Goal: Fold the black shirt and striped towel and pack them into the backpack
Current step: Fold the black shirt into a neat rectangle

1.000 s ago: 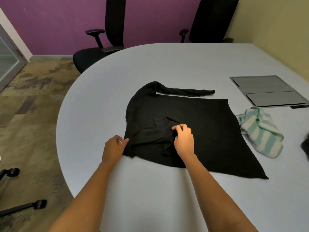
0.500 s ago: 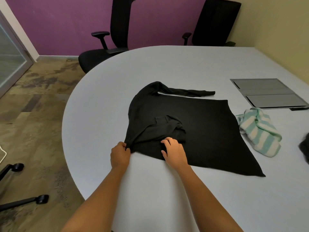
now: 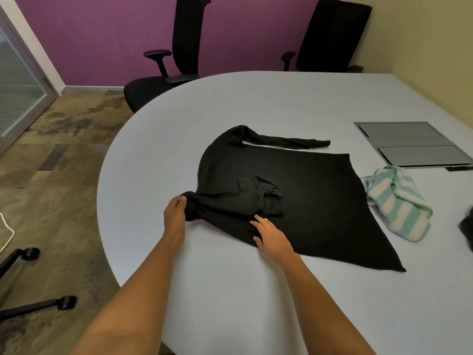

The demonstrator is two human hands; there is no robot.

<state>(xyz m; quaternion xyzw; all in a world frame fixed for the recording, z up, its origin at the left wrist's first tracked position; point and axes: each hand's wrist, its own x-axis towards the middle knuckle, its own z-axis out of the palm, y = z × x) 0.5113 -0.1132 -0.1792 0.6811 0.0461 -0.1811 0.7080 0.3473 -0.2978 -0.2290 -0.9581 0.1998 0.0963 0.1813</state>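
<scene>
shirt: the black shirt point(image 3: 294, 198) is spread flat mid-frame on the grey table point(image 3: 230, 290), far sleeve stretched along its top edge, near sleeve bunched up on the chest area

towel: the striped towel point(image 3: 399, 206) is a crumpled heap at right of frame, just off the shirt's right edge, not folded yet

backpack: can't really spot it, there's only a dark sliver at the far right edge and I can't tell what that is

left hand: left hand point(image 3: 175, 216) is left of center, fingers closed round the shirt's near-left corner (shoulder, I'd guess), fabric lifted a bit off the table

right hand: right hand point(image 3: 271, 237) lies palm down on the near hem, fingers spread and pointing up-frame, pinning cloth rather than gripping it

arms: both forearms come in from the bottom edge, hands well apart

how I'd do it: keep the right hand as the anchor, pull the corner taut with the left so the bunched sleeve flattens, then fold that side over in a straight line. Smooth first or the lump gets folded in.
</scene>
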